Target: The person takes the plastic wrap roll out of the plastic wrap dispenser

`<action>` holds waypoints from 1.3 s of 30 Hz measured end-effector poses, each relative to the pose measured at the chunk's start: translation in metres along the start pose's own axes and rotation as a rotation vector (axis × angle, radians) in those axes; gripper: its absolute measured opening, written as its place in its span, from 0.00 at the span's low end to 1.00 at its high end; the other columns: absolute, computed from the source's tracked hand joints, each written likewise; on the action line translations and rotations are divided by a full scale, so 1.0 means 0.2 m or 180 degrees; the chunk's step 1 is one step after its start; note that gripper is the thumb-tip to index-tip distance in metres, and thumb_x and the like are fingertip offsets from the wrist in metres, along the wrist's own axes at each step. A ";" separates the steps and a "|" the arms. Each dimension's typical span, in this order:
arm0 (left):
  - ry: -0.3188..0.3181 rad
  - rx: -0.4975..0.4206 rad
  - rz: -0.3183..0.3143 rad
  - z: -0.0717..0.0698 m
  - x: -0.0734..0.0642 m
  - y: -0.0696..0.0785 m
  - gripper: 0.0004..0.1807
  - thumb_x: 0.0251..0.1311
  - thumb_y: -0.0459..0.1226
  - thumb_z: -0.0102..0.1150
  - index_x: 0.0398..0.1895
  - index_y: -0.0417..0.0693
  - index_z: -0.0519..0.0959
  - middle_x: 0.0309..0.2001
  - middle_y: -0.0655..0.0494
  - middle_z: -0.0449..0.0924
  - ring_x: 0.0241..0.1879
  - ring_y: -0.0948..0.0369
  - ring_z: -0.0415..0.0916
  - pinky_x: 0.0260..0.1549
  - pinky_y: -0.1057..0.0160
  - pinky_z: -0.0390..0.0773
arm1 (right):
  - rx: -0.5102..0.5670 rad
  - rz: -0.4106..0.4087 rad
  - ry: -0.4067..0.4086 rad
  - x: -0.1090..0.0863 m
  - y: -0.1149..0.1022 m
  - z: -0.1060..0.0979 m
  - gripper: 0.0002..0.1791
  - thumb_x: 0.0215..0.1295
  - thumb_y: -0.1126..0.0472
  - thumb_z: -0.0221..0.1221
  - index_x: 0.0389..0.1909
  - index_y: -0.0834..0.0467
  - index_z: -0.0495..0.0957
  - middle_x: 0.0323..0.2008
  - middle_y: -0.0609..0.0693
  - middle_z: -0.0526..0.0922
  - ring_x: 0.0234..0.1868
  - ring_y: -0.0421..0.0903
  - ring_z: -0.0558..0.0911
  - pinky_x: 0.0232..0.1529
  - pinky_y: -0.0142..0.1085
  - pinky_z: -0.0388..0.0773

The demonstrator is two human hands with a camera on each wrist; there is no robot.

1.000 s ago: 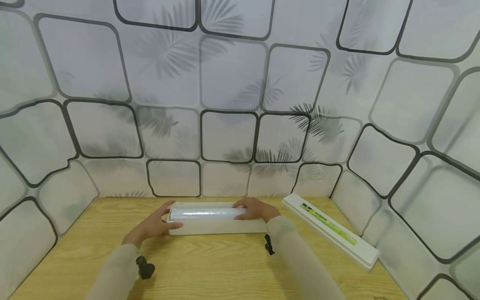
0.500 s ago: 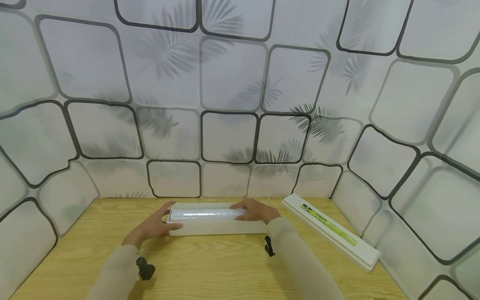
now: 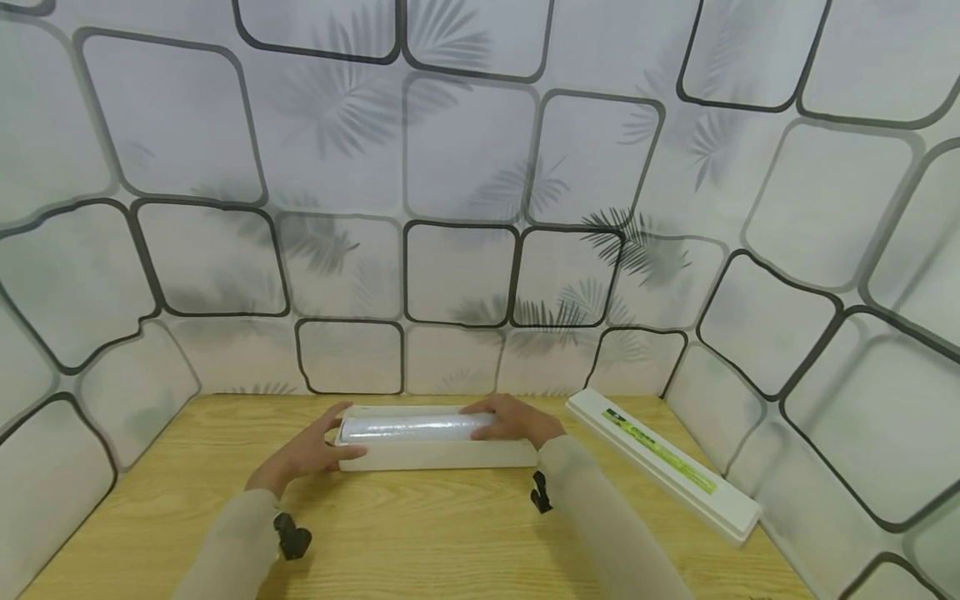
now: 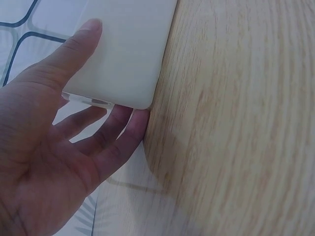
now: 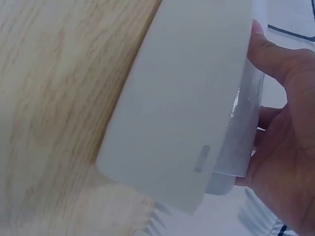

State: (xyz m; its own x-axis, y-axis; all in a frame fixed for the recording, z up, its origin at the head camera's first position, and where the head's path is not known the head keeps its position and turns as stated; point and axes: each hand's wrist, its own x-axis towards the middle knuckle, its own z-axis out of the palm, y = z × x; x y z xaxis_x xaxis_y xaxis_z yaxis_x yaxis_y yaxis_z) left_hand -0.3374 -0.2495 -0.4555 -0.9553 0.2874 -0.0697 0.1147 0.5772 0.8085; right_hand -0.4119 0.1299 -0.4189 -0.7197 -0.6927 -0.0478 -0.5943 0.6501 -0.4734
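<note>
A long white open-topped box lies on the wooden table, with a shiny wrapped roll of plastic film inside. My left hand holds the box's left end. In the left wrist view, that thumb presses the front wall while the fingers curl at the end face. My right hand reaches into the box and grips the roll near its right end. From the right wrist, the roll shows between the box wall and my palm; the thumb lies on its near side, the fingers partly hidden behind it.
A white lid with a green and yellow label lies slanted on the table at the right. Patterned cloth walls enclose the back and both sides. A small black device hangs at the left cuff, another at the right.
</note>
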 end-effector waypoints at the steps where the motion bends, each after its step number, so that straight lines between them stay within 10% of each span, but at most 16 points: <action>1: -0.0006 -0.0007 0.0001 0.00 0.00 0.00 0.57 0.65 0.50 0.69 0.83 0.43 0.41 0.77 0.19 0.49 0.37 0.55 0.82 0.42 0.55 0.83 | 0.0034 0.0034 -0.0005 0.00 -0.01 -0.01 0.28 0.72 0.55 0.65 0.70 0.56 0.75 0.71 0.59 0.76 0.72 0.59 0.73 0.72 0.54 0.70; 39: -0.0028 -0.0144 0.0030 0.01 -0.01 0.02 0.56 0.65 0.49 0.70 0.83 0.42 0.43 0.76 0.21 0.51 0.41 0.53 0.83 0.40 0.56 0.82 | 0.0155 0.0081 0.0139 -0.18 -0.07 -0.24 0.27 0.71 0.55 0.65 0.69 0.54 0.77 0.67 0.59 0.80 0.67 0.58 0.79 0.68 0.54 0.74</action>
State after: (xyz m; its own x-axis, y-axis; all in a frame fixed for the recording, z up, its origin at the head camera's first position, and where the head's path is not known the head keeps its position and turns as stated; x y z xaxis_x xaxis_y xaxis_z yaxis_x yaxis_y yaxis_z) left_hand -0.3350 -0.2469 -0.4537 -0.9517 0.2997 -0.0669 0.1112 0.5393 0.8348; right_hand -0.3939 0.1606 -0.3685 -0.7500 -0.6611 -0.0226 -0.5582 0.6508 -0.5147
